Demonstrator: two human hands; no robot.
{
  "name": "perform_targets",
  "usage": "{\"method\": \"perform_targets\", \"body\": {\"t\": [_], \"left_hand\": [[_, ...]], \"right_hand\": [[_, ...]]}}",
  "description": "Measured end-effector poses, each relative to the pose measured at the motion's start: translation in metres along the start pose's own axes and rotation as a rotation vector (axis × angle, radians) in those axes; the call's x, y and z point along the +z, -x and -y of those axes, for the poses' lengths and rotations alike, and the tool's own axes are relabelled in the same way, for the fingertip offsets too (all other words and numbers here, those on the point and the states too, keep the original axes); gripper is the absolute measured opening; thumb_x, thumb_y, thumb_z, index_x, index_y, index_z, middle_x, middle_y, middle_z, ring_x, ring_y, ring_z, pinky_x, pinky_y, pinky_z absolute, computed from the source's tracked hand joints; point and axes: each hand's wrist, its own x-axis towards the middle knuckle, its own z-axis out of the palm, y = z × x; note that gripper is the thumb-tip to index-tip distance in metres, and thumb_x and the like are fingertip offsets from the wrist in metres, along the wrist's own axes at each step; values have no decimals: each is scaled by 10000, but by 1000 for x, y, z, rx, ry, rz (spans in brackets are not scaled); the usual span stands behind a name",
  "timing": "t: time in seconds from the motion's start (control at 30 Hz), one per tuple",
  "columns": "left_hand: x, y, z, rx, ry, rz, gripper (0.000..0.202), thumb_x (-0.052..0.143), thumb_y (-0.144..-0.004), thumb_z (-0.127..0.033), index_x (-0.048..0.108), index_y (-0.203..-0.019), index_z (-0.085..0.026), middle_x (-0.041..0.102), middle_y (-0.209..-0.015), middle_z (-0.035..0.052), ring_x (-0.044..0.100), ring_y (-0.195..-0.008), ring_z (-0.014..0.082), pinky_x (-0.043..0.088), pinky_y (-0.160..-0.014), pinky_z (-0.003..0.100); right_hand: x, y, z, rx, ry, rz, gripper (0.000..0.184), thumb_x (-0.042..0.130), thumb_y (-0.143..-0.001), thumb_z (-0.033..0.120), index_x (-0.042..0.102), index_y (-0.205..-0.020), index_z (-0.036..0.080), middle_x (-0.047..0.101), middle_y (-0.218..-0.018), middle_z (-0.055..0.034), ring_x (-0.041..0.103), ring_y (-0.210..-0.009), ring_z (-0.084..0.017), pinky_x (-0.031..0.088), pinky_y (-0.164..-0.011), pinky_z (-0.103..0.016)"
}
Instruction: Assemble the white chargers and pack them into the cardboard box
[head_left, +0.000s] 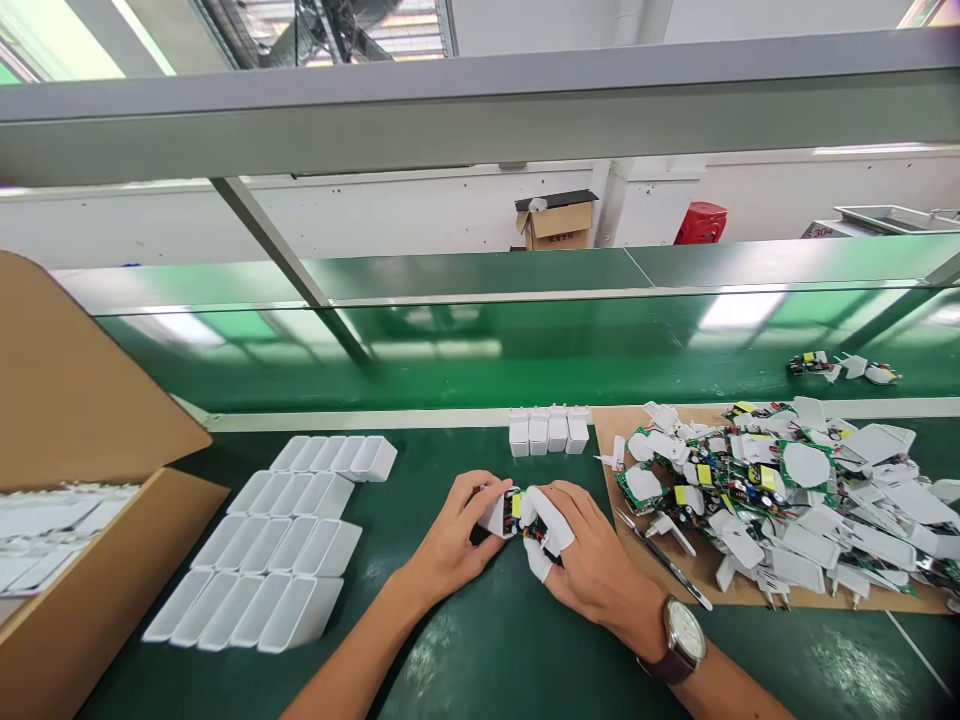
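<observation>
My left hand and my right hand meet over the green bench top, both closed on one small circuit board with a yellow component. A white plastic piece at the board's left end sits between my left thumb and fingers. White coverings wrap the thumb and index finger of my right hand, and these hide part of the board. To the left stand rows of open white plastic housings. Beyond my hands is a short row of small white housings.
A pile of circuit boards with white plastic parts covers a brown cardboard sheet at right. Tweezers lie along its near edge. An open carton of white parts stands far left. More boards rest on the green belt.
</observation>
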Motion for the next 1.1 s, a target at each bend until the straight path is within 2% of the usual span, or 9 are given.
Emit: {"method": "perform_targets", "body": {"t": [0.17, 0.43, 1.1], "left_hand": [[1, -1, -1, 0, 15, -10, 615, 633, -937, -120, 430, -1488, -306, 527, -1297, 125, 573, -1218, 265, 565, -1007, 425], [1, -2, -2, -9, 17, -14, 593, 644, -931, -122, 445, -1461, -297, 534, -1287, 115, 579, -1207, 258, 560, -1008, 418], [2, -2, 0, -6, 10, -40, 528, 686, -950, -216, 485, -1434, -274, 562, -1267, 120, 615, -1168, 262, 583, -961, 433]], "right_hand": [[5, 2, -2, 0, -1, -22, 740, 501, -909, 73, 245, -1602, 124, 629, -1303, -192, 592, -1199, -338, 594, -982, -545], [1, 0, 1, -5, 1, -8, 724, 499, -922, 63, 243, -1599, 100, 623, -1307, -199, 588, -1197, -337, 597, -974, -538], [7, 0, 3, -6, 63, -76, 626, 509, -946, 68, 339, -1549, 73, 651, -1297, -198, 594, -1194, -326, 607, -983, -521]]}}
